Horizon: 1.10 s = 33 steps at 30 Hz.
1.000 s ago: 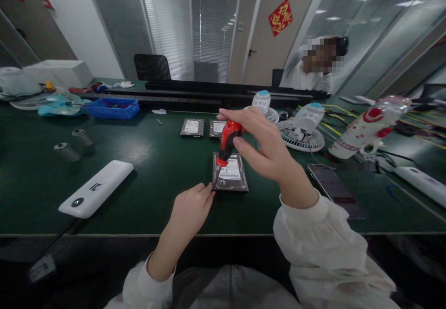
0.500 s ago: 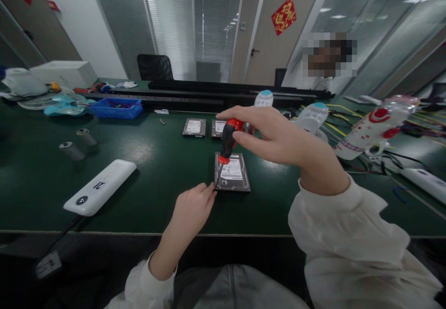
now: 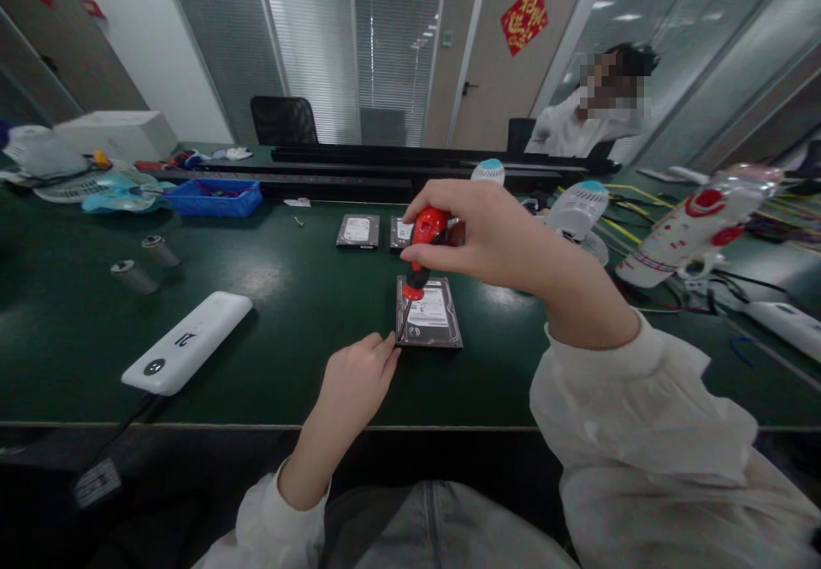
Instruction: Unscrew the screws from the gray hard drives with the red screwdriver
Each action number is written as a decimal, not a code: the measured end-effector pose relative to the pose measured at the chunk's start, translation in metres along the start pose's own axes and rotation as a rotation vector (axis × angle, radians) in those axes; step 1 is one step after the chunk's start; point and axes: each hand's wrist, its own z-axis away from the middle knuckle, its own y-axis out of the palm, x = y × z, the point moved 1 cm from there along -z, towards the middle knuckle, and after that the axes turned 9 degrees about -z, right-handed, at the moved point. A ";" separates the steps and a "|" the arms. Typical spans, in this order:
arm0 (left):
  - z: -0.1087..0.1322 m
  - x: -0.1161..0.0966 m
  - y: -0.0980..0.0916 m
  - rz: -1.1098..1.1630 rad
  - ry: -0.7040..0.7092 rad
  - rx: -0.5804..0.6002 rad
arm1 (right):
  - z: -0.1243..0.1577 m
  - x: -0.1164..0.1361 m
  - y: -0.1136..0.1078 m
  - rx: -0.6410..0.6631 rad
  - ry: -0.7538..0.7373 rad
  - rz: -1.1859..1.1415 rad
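Note:
A hard drive [image 3: 437, 334] lies label up on the green table in front of me. My right hand [image 3: 478, 225] grips a red and black screwdriver [image 3: 428, 228] between thumb and curled fingers. The screwdriver leans slightly, and its thin shaft runs down to the drive's near left corner. At that same corner my left hand [image 3: 359, 374] is closed, its fingertips pressed against the drive's edge beside the shaft's tip. The tip itself and any screw under it are too small to make out. Behind are another hard drive [image 3: 357, 231] and a third drive [image 3: 398, 232], partly hidden by my right hand.
To the left lie a white power bank [image 3: 192, 340] with a cable and two metal cylinders [image 3: 134, 277]. Farther back is a blue tray [image 3: 215, 198]. On the right stand small white fans [image 3: 578, 210], a tumbler [image 3: 696, 227] and loose cables. A person [image 3: 577, 128] sits across the table.
My right fingers, stretched out over the handle before, are now curled around it. The handle has turned and shows more red. My left hand and the drive keep their places.

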 end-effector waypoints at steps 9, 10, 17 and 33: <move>0.000 -0.001 -0.002 -0.003 -0.016 0.018 | 0.002 0.012 0.005 -0.060 0.142 0.175; 0.000 -0.001 -0.002 -0.003 -0.014 0.014 | 0.002 0.012 0.005 -0.039 0.126 0.131; 0.001 -0.001 -0.002 0.003 0.003 -0.016 | 0.005 0.004 0.004 -0.031 0.078 -0.040; 0.000 -0.001 -0.003 -0.019 -0.016 0.033 | 0.010 0.005 0.003 0.011 0.137 0.139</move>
